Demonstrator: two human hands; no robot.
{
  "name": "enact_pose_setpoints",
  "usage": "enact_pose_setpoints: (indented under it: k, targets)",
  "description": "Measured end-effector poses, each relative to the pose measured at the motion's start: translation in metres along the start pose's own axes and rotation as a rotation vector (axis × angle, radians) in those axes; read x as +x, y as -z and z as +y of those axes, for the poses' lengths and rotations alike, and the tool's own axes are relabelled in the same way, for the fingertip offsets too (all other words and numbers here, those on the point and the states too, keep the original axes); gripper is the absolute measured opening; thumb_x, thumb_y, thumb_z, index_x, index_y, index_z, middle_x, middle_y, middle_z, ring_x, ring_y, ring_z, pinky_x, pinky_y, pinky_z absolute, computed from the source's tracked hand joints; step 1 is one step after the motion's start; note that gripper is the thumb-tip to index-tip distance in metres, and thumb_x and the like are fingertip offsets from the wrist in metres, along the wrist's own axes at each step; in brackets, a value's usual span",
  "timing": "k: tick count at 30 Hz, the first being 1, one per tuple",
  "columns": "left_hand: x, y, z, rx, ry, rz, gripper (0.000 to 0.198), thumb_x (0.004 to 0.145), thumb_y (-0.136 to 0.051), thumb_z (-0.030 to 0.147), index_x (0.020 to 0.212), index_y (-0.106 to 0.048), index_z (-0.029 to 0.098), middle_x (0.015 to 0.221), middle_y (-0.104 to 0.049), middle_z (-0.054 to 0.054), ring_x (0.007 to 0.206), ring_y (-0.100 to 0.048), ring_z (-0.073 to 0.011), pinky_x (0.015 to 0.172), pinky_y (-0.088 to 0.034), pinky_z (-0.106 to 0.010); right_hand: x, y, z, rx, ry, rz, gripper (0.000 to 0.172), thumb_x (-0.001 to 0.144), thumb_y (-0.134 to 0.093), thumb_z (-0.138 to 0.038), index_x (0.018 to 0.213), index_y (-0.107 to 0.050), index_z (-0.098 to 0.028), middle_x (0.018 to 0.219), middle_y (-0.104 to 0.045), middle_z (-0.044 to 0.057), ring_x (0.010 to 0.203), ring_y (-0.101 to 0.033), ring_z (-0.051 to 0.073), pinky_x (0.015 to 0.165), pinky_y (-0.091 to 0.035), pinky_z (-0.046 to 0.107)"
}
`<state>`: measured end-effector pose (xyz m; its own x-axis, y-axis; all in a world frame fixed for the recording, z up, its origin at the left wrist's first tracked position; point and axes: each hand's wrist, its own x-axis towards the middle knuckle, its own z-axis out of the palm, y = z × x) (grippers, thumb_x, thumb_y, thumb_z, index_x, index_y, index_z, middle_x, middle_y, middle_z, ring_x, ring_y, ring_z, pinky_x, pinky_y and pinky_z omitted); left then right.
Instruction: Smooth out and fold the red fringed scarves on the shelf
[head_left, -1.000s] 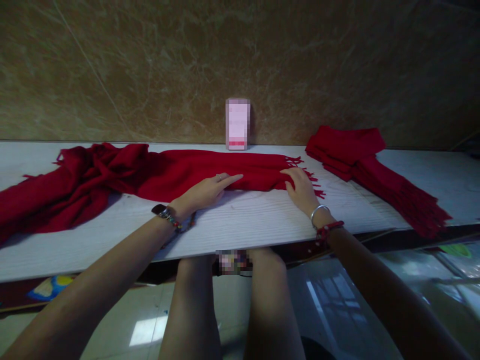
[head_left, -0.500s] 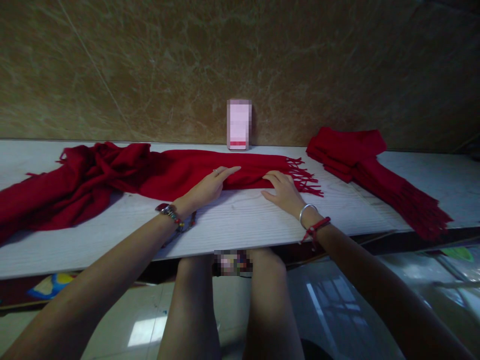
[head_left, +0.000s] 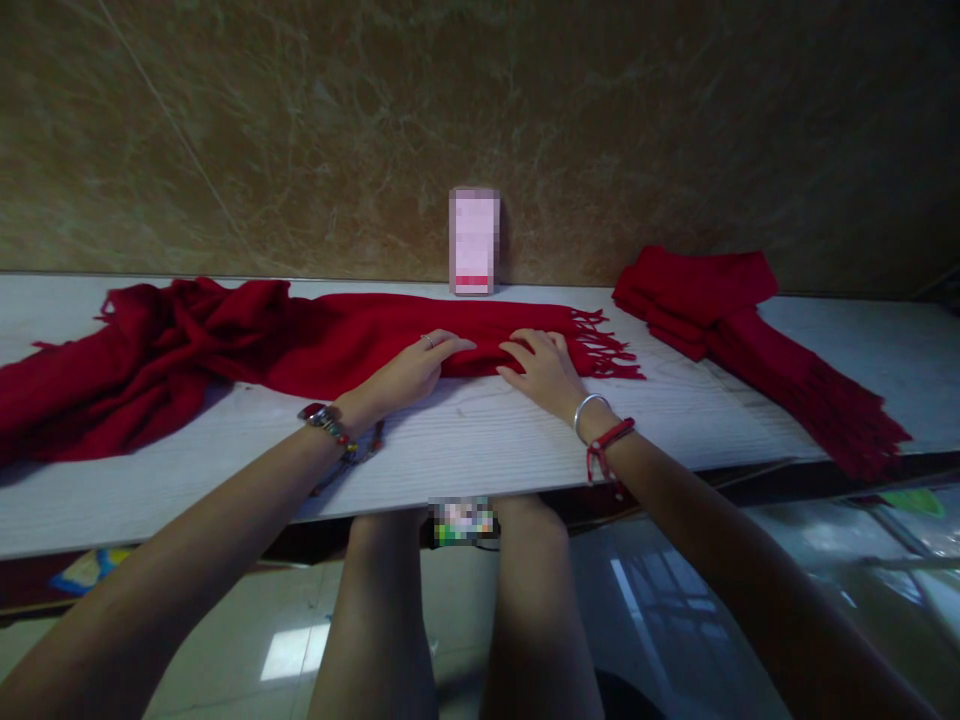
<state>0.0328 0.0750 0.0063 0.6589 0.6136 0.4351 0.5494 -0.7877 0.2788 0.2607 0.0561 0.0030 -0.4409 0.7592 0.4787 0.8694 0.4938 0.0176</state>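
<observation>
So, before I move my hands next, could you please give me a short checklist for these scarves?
1. Left hand on the long scarf: ok.
2. Right hand on it too, near the fringe: ok.
3. Firm grip by both hands: cannot tell from this angle.
4. Long scarf smooth throughout: not ok, its left part is bunched.
5. Folded scarf fully on the table: not ok, its tassels reach over the near edge.
6. Phone standing against the wall: ok.
</observation>
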Motion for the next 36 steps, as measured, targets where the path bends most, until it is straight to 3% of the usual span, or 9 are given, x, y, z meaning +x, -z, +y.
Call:
enact_pose_setpoints:
  k: [6,12,18,21,25,30,36]
  targets:
    - [0.000,0.001,0.001,0.020,-0.008,-0.020,0.043,0.084,-0.030,0.004,0.118,-0.054,0.014,0.119,-0.059,-0.010,0.111,-0.053,-0.0171,0.100,-0.043,-0.037,0.009,-0.004,-0.009,-0.039,-0.038,0.014,0.024,0.088,-0.045,-0.018,0.099,-0.067,-0.017,0.107,-0.064,0.012,0.098,-0.053,0.025,0.090,-0.031,0.042]
    - [-0.001,0.002,-0.001,0.035,0.017,-0.039,0.042,0.085,-0.031,0.006,0.119,-0.054,0.016,0.120,-0.059,-0.009,0.111,-0.054,-0.0169,0.100,-0.043,-0.036,0.006,-0.003,0.009,-0.030,-0.240,0.068,0.025,0.084,-0.042,-0.010,0.090,-0.065,-0.018,0.098,-0.066,0.012,0.095,-0.053,0.027,0.086,-0.032,0.043]
    - [-0.004,0.003,-0.003,0.032,0.010,-0.070,0.043,0.088,-0.031,0.009,0.127,-0.048,0.015,0.123,-0.057,-0.010,0.112,-0.053,-0.0166,0.099,-0.043,-0.036,0.003,-0.002,0.018,0.029,-0.369,-0.018,0.022,0.078,-0.043,-0.007,0.089,-0.058,-0.019,0.091,-0.067,0.011,0.090,-0.058,0.026,0.083,-0.035,0.041]
    - [-0.005,0.004,-0.003,0.029,0.024,-0.079,0.043,0.089,-0.031,0.012,0.129,-0.047,0.017,0.123,-0.057,-0.010,0.112,-0.053,-0.0172,0.098,-0.043,-0.036,0.004,0.000,0.020,0.054,-0.369,0.034,0.027,0.078,-0.039,-0.004,0.093,-0.057,-0.019,0.086,-0.068,0.010,0.087,-0.060,0.026,0.085,-0.035,0.043]
    - [-0.006,0.006,0.001,0.027,0.026,-0.161,0.045,0.089,-0.040,0.022,0.133,-0.044,0.019,0.126,-0.056,-0.009,0.113,-0.054,-0.0186,0.098,-0.042,-0.035,-0.003,0.004,0.032,0.135,-0.317,0.165,0.037,0.074,-0.038,-0.003,0.101,-0.058,-0.018,0.099,-0.067,0.011,0.095,-0.059,0.027,0.087,-0.040,0.044]
    - [-0.005,0.009,0.006,0.063,0.053,-0.286,0.056,0.087,-0.045,0.029,0.141,-0.035,0.019,0.136,-0.051,-0.011,0.122,-0.048,-0.0222,0.103,-0.035,-0.039,-0.023,0.008,0.052,0.204,-0.159,0.070,0.048,0.061,-0.040,0.002,0.096,-0.066,-0.020,0.099,-0.066,0.009,0.096,-0.060,0.025,0.092,-0.045,0.043]
    - [-0.005,0.010,0.005,0.096,0.140,-0.494,0.059,0.091,-0.038,0.045,0.143,-0.030,0.019,0.150,-0.033,-0.012,0.139,-0.026,-0.0240,0.112,-0.017,-0.049,-0.039,0.016,0.059,0.139,-0.168,0.022,0.050,0.062,-0.039,0.002,0.097,-0.070,-0.018,0.105,-0.068,0.010,0.103,-0.061,0.025,0.098,-0.046,0.045]
